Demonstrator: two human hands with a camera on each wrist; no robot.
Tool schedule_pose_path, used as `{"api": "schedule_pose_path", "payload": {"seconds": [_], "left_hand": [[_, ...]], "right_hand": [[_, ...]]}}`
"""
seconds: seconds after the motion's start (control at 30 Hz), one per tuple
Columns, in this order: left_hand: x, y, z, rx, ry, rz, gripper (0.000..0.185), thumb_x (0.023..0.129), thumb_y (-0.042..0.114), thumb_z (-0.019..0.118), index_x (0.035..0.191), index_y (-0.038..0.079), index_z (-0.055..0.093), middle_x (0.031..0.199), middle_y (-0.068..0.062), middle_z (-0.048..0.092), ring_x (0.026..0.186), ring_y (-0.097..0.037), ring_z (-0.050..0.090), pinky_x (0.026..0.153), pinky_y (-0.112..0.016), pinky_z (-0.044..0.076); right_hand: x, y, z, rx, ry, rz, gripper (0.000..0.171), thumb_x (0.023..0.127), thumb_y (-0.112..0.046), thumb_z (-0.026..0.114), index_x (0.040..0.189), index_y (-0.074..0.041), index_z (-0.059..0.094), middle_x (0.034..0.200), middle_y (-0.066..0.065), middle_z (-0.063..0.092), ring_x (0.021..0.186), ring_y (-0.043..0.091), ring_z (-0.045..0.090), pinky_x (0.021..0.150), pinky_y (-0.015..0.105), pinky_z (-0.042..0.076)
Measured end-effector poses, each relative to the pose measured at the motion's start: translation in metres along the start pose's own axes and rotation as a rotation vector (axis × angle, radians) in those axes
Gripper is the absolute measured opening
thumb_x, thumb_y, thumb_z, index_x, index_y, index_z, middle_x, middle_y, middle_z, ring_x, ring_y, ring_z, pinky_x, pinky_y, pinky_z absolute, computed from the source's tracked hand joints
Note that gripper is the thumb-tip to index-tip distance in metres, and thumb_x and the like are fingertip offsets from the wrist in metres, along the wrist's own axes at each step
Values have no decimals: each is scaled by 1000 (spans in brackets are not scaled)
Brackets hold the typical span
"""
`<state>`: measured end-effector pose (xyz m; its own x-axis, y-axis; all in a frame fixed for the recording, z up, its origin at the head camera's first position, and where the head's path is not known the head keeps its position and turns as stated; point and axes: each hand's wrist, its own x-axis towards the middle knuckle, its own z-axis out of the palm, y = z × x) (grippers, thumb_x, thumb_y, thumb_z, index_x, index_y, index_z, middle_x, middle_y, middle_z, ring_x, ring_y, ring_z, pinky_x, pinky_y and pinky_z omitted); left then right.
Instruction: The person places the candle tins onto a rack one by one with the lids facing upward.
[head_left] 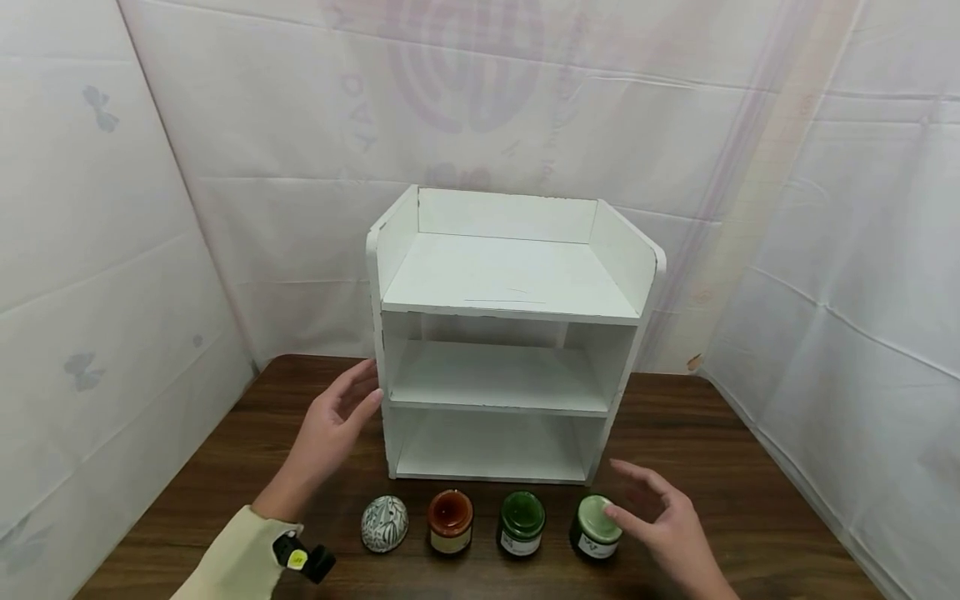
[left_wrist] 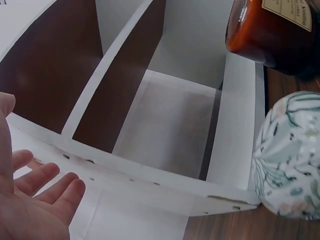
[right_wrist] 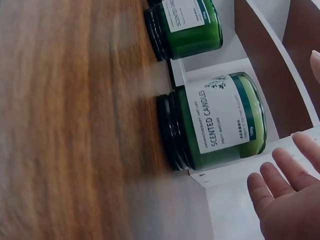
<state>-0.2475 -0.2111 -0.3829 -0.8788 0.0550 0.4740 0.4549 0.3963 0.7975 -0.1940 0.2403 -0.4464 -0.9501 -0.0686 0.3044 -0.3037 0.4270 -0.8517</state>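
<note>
My left hand (head_left: 332, 425) is at the left side of a white shelf unit (head_left: 498, 408), its fingers spread and slightly bent; in the left wrist view the fingertips (left_wrist: 75, 192) are beside the side panel, and I cannot tell if they touch it. My right hand (head_left: 667, 525) hovers by a light green candle jar (head_left: 597, 521), thumb overlapping it in the head view. In the right wrist view, that hand's loose fingers (right_wrist: 280, 170) appear apart from the jar, whose black lid (right_wrist: 172, 132) faces down on the table. Neither hand holds anything.
In front of the shelf stand a dark green candle jar (head_left: 522, 521), an amber candle jar (head_left: 450, 517) and a rounded, leaf-patterned white object (head_left: 385, 523), in a row with the light green jar. The dark wooden table (head_left: 712, 442) is enclosed by white sheets (head_left: 300, 125).
</note>
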Motion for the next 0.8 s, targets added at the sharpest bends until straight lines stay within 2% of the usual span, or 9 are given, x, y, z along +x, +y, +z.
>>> {"api": "schedule_pose_path", "payload": {"seconds": [0.2, 0.33, 0.47, 0.8], "left_hand": [[8, 3, 4, -22, 21, -36, 55, 107, 32, 57, 156, 14, 42, 154, -14, 51, 138, -31, 53, 96, -4, 40], [14, 2, 6, -19, 33, -59, 58, 106, 34, 59, 155, 11, 43, 154, -15, 52, 138, -32, 53, 94, -4, 40], [18, 2, 7, -13, 42, -81, 60, 104, 36, 62, 154, 8, 44, 152, -16, 53, 137, -33, 54, 93, -4, 41], [22, 3, 5, 9, 47, -126, 61, 102, 39, 64, 153, 7, 48, 146, -19, 59, 132, -34, 58, 88, -8, 47]], "right_hand": [[-1, 3, 5, 69, -4, 57, 49, 89, -15, 81, 134, -9, 64, 138, 4, 64, 121, 9, 64, 96, 23, 54], [-2, 5, 8, 106, -27, 87, 53, 87, -14, 83, 135, -6, 62, 141, 15, 61, 119, 15, 66, 95, 24, 55], [-3, 6, 11, 151, -62, 127, 56, 86, -14, 84, 136, -4, 60, 140, 19, 61, 118, 16, 67, 93, 20, 53], [-4, 5, 13, 182, -119, 191, 62, 83, -15, 86, 138, -4, 58, 140, 18, 61, 116, 10, 66, 93, 20, 52]]}}
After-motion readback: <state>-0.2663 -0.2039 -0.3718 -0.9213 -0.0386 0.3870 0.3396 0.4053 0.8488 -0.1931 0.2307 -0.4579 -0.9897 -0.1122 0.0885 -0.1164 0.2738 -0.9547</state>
